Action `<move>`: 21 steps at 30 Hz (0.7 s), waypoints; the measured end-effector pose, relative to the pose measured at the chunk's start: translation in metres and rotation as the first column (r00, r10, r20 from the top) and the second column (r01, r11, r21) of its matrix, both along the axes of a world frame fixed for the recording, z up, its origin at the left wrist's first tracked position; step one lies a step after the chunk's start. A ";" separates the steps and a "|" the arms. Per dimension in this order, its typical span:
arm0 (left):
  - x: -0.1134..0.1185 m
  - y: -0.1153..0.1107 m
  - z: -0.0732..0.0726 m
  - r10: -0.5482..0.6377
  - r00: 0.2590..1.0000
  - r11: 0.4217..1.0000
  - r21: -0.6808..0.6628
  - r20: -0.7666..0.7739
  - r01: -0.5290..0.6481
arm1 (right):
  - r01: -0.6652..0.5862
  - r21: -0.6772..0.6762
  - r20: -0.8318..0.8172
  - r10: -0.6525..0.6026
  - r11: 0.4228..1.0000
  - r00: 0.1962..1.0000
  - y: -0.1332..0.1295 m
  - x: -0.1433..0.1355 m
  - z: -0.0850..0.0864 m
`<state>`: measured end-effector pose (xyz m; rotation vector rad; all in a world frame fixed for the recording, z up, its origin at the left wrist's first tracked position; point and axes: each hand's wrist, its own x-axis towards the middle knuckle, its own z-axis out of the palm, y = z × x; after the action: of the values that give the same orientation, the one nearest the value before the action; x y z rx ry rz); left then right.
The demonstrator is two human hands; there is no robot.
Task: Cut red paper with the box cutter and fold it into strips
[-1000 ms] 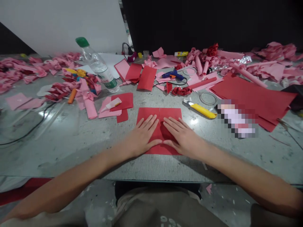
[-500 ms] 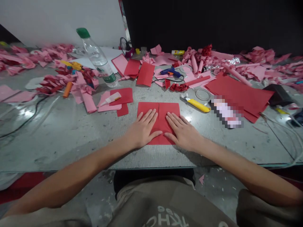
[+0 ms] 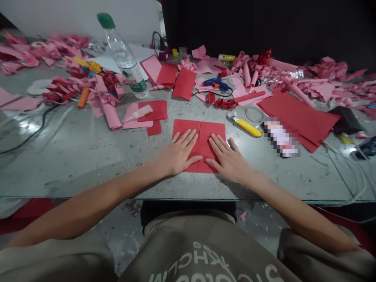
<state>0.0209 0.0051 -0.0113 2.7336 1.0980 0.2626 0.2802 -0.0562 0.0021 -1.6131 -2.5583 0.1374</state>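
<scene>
Red paper (image 3: pixel 205 131) with a vertical seam down its middle lies flat near the table's front edge. My left hand (image 3: pixel 179 153) rests palm down on its left part, fingers stretched out and pointing forward. On the right part lies my right hand (image 3: pixel 227 157), also flat, with its fingers extended. The two thumbs point toward each other near the seam, with a small gap between them. Neither hand grips anything. Part of the paper's sides is hidden under the hands.
A yellow cutter (image 3: pixel 249 127) and a phone (image 3: pixel 282 139) lie right of the paper. Left are a glue tube (image 3: pixel 141 112) on paper pieces and a bottle (image 3: pixel 127 66). Behind are a blue glue gun (image 3: pixel 217 83) and crumpled pink paper. Large red sheets (image 3: pixel 299 113) lie at right.
The camera view has shifted slightly, so the table items appear higher. Both hands remain flat on the red paper; the seam's top shows a slightly wider gap.
</scene>
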 end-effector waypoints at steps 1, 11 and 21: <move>0.000 -0.001 0.003 0.001 1.000 1.000 0.000 0.000 -0.001 | 0.007 0.000 0.001 -0.007 1.000 1.000 -0.002 0.000 0.002; -0.017 -0.080 0.018 -0.016 0.996 0.999 -0.037 -0.092 0.013 | -0.118 -0.024 -0.042 0.117 0.993 0.992 -0.059 -0.010 0.013; -0.013 -0.095 0.012 0.073 0.993 0.996 -0.039 -0.088 -0.077 | -0.080 -0.006 -0.090 0.079 0.997 0.993 -0.065 -0.012 0.005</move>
<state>0.0084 -0.0897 0.0010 2.6933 1.2161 0.1306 0.2686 -0.1207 0.0074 -1.4740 -2.5579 0.2247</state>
